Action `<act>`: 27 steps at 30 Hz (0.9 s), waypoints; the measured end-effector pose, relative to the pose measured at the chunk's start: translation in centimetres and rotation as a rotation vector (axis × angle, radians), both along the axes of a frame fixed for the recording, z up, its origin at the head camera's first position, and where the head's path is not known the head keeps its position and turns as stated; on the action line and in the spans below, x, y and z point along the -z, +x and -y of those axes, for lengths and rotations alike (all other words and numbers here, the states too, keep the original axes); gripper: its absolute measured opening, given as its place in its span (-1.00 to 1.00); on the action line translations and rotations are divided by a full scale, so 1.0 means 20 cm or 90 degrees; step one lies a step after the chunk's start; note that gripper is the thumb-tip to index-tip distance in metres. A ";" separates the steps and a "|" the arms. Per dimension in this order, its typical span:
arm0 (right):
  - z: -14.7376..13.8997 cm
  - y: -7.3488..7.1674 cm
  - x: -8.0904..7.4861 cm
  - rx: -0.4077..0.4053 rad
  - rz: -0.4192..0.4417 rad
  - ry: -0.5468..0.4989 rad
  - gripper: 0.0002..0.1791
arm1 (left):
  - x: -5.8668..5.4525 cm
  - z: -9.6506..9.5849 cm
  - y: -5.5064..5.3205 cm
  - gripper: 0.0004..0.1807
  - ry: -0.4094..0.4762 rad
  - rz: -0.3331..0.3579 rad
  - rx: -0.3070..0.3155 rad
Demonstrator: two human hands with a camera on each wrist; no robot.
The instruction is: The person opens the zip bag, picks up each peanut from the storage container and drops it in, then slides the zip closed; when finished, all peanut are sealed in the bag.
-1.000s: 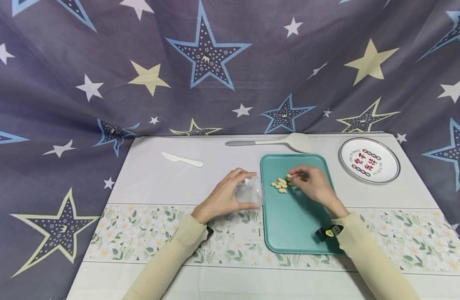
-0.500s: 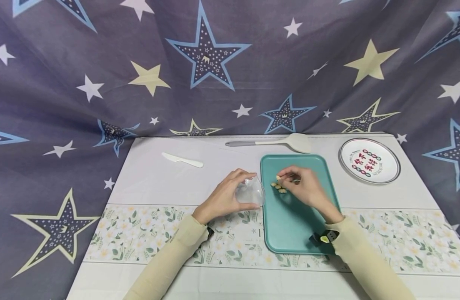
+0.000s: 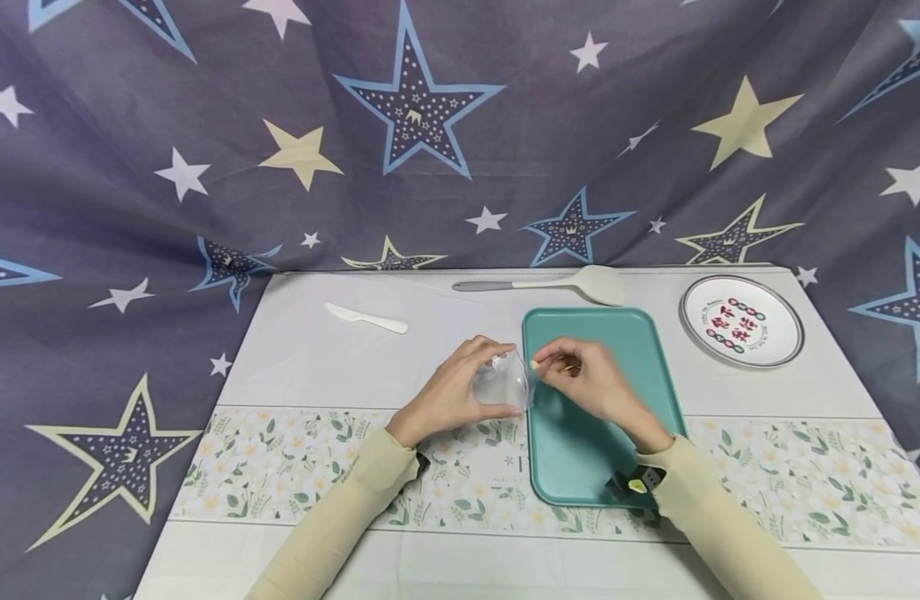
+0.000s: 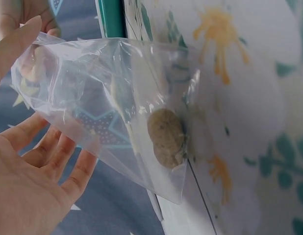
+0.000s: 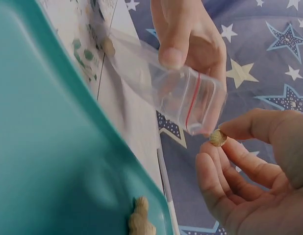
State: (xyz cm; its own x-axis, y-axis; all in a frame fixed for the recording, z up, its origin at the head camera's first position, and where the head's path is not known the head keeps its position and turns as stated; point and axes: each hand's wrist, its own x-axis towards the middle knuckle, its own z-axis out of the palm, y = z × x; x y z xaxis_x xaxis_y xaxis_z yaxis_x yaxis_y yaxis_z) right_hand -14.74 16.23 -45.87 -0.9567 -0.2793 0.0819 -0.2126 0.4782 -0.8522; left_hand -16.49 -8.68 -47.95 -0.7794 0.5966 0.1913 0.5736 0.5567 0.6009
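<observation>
My left hand (image 3: 448, 393) grips a clear zip-seal plastic bag (image 3: 497, 385) between thumb and fingers, its mouth spread toward the right. A peanut (image 4: 166, 137) lies at the bottom of this bag in the left wrist view. Over the left rim of the teal tray (image 3: 595, 458), my right hand (image 3: 587, 379) pinches another unshelled peanut (image 5: 218, 137) between thumb and index finger, right at the bag's red-striped mouth. Part of the peanut pile (image 5: 140, 220) shows on the tray in the right wrist view; from the head, the right hand hides it.
A white plastic knife (image 3: 366, 318) lies at the left of the table. Behind the tray is a spatula (image 3: 598, 286) with a grey handle, and right of it a white plate (image 3: 741, 321) with red lettering. A star-patterned cloth (image 3: 422, 217) hangs at the back.
My right hand has lifted a peanut from the pile on the tray and carried it left to the bag's mouth. The left hand and bag have stayed in place.
</observation>
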 end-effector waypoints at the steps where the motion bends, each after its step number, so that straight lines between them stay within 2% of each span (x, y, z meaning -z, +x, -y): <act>1: 0.01 0.00 0.00 -0.005 0.002 -0.005 -0.83 | 0.00 0.00 0.00 0.02 0.002 0.001 0.000; 12: 0.04 0.00 0.02 -0.034 0.030 -0.045 -0.84 | 0.00 -0.01 0.00 -0.01 0.018 -0.003 -0.005; 27: 0.03 0.01 0.02 -0.041 0.023 -0.038 -0.85 | 0.00 -0.01 0.00 -0.03 0.023 -0.017 -0.009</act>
